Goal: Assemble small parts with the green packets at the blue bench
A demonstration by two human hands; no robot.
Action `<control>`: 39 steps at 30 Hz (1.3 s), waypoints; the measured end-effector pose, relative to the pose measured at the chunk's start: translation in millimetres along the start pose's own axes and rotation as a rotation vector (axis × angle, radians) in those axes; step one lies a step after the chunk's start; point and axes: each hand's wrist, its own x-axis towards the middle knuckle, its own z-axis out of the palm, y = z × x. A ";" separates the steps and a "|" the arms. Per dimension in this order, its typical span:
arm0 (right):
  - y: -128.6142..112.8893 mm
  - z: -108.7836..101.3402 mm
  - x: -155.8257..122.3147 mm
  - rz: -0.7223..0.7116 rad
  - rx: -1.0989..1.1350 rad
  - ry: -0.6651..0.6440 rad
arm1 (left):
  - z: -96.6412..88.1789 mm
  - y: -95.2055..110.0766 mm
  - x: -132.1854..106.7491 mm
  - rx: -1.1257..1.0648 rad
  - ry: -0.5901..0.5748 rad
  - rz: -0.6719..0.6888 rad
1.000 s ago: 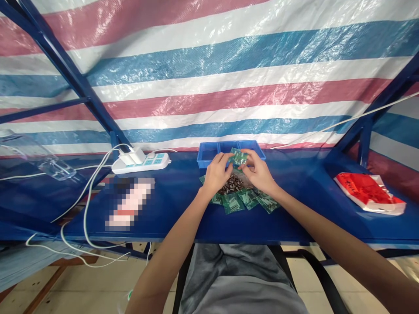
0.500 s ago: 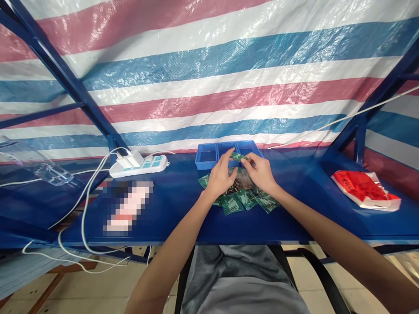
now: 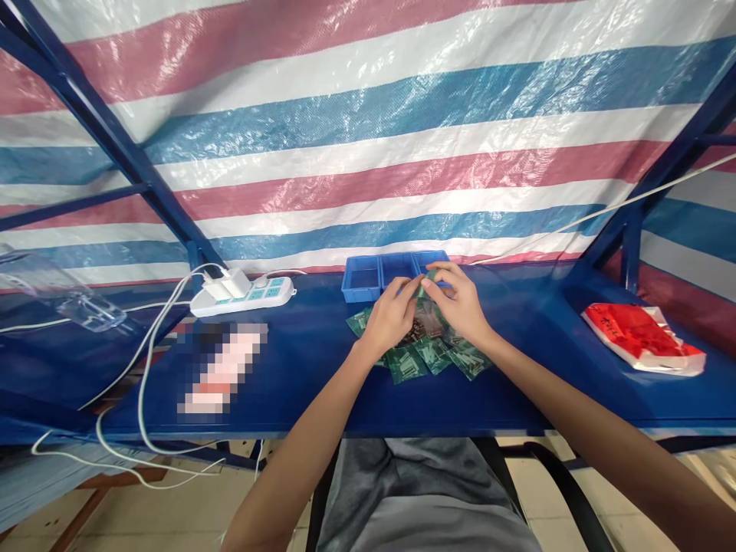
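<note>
A small green plastic bag [image 3: 428,285] is pinched between the fingertips of both hands, above a pile of like bags. My left hand [image 3: 389,316] is closed at the bag's left side, thumb and fingers drawn together. My right hand [image 3: 461,305] grips it from the right, its forefinger curled over the top. Below lie several flat green bags [image 3: 407,363] with small pale pieces inside. Small brown metallic-looking parts [image 3: 415,331] show between the hands, partly covered by them. Behind the hands stands a blue bin with three compartments [image 3: 362,294], its right part hidden by my fingers.
A white power strip [image 3: 244,297] with plugs and cables lies at the left, near a blurred-out patch [image 3: 224,368]. A clear plastic bottle [image 3: 86,303] is at the far left. A red and white packet [image 3: 644,337] rests on the blue table [image 3: 534,383] at the right.
My hands have come closer together around the green bag, which now shows less. My left fingers have closed in and lowered; the right forefinger has risen over the bag.
</note>
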 end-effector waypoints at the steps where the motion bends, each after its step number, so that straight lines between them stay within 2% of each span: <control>1: 0.5 -0.1 0.2 0.026 0.037 -0.016 | 0.1 0.7 0.0 0.001 0.013 -0.013; 4: 3.0 -0.3 1.1 0.093 0.164 -0.100 | -1.7 1.5 -0.5 -0.024 0.042 -0.100; 8: 4.1 -1.2 3.0 0.157 0.218 -0.173 | -7.4 2.3 -2.0 -0.070 0.012 -0.223; 16: 7.5 -5.5 7.9 0.283 0.247 -0.103 | -10.5 6.4 -1.5 0.055 -0.095 -0.103; 20: 14.6 -5.8 9.0 0.292 0.273 -0.113 | -10.7 0.7 -0.7 0.107 -0.066 -0.133; 26: 14.8 -5.2 7.6 0.185 0.087 -0.179 | -25.1 -13.1 3.8 0.129 -0.050 -0.187; 30: 14.4 -6.0 8.3 0.131 -0.075 -0.167 | -35.7 -29.7 3.8 0.242 0.143 -0.227; 33: 15.0 -7.9 9.4 0.095 -0.234 -0.214 | -47.1 -45.9 2.5 0.262 0.248 -0.324; 39: 19.3 -10.0 8.8 -0.011 -0.403 -0.326 | -62.5 -65.8 2.4 0.295 0.241 -0.605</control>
